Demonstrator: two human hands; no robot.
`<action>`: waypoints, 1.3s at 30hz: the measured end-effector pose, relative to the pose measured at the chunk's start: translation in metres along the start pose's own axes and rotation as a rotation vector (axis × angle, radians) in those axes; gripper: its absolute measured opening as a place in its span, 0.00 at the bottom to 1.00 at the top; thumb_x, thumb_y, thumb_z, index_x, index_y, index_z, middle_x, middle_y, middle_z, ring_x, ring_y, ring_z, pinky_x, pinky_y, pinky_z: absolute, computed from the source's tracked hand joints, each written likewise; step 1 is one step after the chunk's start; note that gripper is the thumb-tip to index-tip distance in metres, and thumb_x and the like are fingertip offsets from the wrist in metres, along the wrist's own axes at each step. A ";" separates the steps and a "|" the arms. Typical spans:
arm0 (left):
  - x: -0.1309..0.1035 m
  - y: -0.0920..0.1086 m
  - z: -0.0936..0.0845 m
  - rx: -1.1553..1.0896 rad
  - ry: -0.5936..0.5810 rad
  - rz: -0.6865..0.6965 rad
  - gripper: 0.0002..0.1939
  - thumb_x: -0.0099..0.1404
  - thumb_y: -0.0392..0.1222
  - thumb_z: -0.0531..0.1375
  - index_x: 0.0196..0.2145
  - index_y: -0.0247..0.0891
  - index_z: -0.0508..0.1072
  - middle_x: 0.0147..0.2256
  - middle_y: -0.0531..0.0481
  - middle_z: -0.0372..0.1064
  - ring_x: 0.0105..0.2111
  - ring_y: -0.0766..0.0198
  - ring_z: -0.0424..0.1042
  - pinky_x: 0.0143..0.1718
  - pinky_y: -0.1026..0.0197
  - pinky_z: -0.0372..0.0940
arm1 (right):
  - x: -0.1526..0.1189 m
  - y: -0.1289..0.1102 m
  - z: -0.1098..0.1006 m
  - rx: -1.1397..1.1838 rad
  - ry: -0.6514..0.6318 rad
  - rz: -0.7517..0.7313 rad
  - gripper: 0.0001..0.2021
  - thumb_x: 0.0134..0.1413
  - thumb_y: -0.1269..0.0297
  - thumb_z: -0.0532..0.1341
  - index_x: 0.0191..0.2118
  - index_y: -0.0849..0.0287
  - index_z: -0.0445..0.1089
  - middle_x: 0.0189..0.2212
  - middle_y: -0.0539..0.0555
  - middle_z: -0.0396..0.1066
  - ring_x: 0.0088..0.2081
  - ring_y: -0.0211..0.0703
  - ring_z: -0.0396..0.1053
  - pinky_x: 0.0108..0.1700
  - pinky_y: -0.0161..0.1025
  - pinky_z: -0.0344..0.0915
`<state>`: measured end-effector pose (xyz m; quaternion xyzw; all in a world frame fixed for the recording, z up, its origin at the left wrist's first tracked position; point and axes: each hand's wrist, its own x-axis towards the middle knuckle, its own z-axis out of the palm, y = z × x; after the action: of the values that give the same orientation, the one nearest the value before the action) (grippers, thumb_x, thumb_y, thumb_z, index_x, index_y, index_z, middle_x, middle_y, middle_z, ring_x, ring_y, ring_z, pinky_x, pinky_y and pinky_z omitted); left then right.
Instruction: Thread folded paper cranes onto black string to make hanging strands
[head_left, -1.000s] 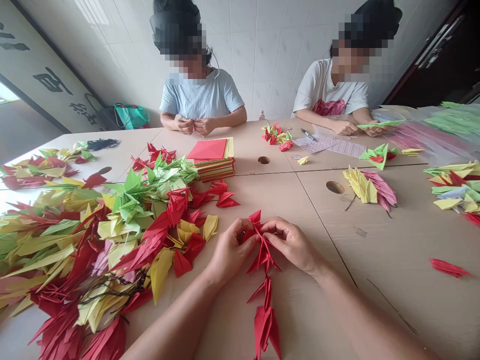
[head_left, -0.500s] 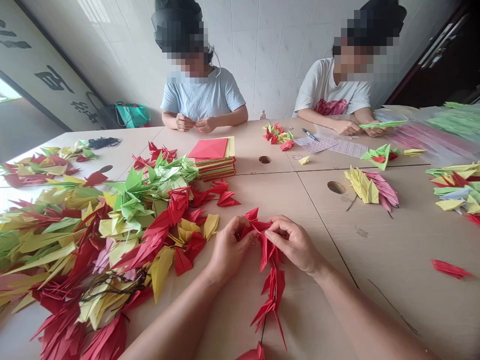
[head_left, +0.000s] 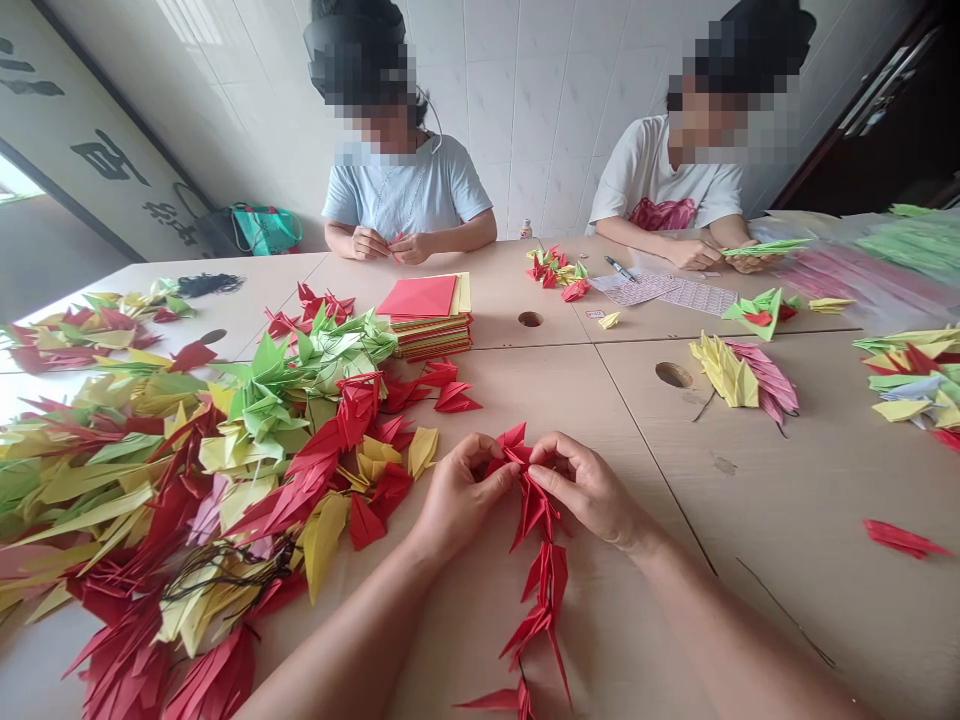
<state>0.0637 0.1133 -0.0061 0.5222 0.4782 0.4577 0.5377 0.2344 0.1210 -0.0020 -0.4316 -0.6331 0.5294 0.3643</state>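
Note:
A red folded paper crane (head_left: 514, 440) is pinched between my two hands over the middle of the table. My left hand (head_left: 466, 490) grips its left side with thumb and bent fingers. From the right, my right hand (head_left: 581, 485) holds it with thumb and fingertips pressed together. Below the hands hangs a string of red paper cranes (head_left: 546, 580) on a dark cord, running toward the table's near edge. Left of my left hand lies a big heap of red, yellow and green folded paper pieces (head_left: 247, 450).
A stack of coloured square paper (head_left: 427, 318) stands beyond the heap. Across the table (head_left: 750, 500) sit two people, one in light blue (head_left: 409, 195), one in white (head_left: 675, 180), both handling paper. Yellow and pink folded bundles (head_left: 724, 372) and a red bundle (head_left: 904, 537) lie right.
The pinched crane has turned slightly between my fingers, and my right fingertips have drawn a little left. The strung cranes have shifted, with more of the lowest one showing.

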 end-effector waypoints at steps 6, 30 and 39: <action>-0.002 0.000 0.000 0.024 -0.021 0.008 0.10 0.58 0.45 0.63 0.30 0.38 0.66 0.28 0.54 0.67 0.28 0.68 0.65 0.31 0.66 0.60 | 0.000 -0.001 -0.003 -0.053 -0.058 -0.022 0.11 0.58 0.60 0.54 0.28 0.59 0.68 0.24 0.48 0.64 0.28 0.37 0.61 0.31 0.33 0.59; -0.002 0.002 0.000 -0.115 -0.074 -0.051 0.14 0.55 0.47 0.66 0.29 0.36 0.67 0.28 0.53 0.69 0.28 0.68 0.67 0.32 0.65 0.61 | 0.002 0.007 0.004 -0.215 0.080 -0.200 0.06 0.57 0.65 0.59 0.31 0.57 0.71 0.31 0.52 0.69 0.33 0.40 0.69 0.35 0.35 0.65; 0.000 0.001 0.000 -0.238 -0.094 -0.114 0.15 0.50 0.45 0.69 0.28 0.35 0.68 0.27 0.53 0.71 0.28 0.69 0.68 0.31 0.66 0.62 | 0.000 0.002 0.004 -0.287 0.114 -0.271 0.06 0.55 0.70 0.58 0.29 0.57 0.70 0.30 0.52 0.71 0.32 0.40 0.69 0.34 0.35 0.65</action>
<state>0.0638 0.1132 -0.0050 0.4476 0.4235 0.4550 0.6428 0.2310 0.1191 -0.0047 -0.4193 -0.7324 0.3548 0.4023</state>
